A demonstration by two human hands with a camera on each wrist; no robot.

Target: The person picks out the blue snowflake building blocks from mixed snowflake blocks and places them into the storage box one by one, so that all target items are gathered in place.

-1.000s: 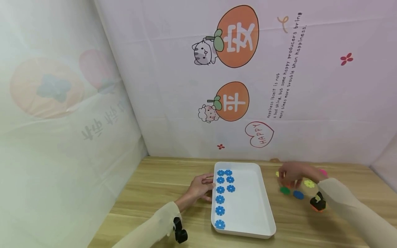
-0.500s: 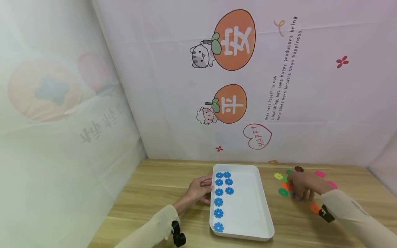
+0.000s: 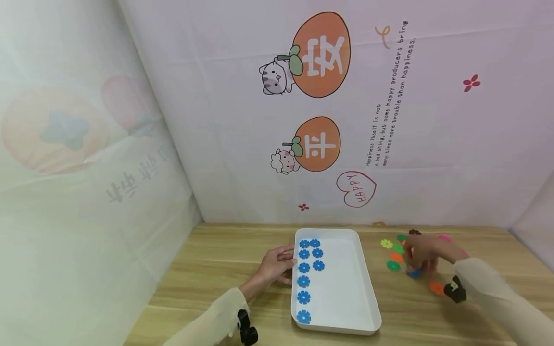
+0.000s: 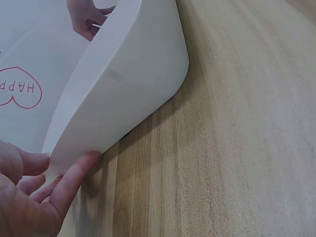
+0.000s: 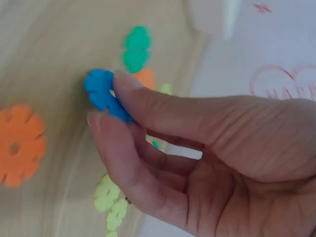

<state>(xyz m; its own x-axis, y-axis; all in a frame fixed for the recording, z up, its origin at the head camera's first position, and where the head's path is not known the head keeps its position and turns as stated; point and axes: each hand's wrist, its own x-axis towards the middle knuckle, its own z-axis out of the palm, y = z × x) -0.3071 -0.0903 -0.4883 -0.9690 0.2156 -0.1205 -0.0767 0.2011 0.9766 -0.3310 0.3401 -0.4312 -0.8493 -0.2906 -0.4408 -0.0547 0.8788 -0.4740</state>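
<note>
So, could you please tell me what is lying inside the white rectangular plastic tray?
Eight blue flower-shaped plastic discs lie along the left side of the white rectangular plastic tray; nothing covers its floor.

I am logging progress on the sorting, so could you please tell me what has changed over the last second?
The right hand moved from the far side of the loose pieces toward the person and now pinches a blue flower-shaped plastic disc in its grip. The left hand stayed against the left rim of the white plastic tray, whose eight blue discs have not moved.
</note>
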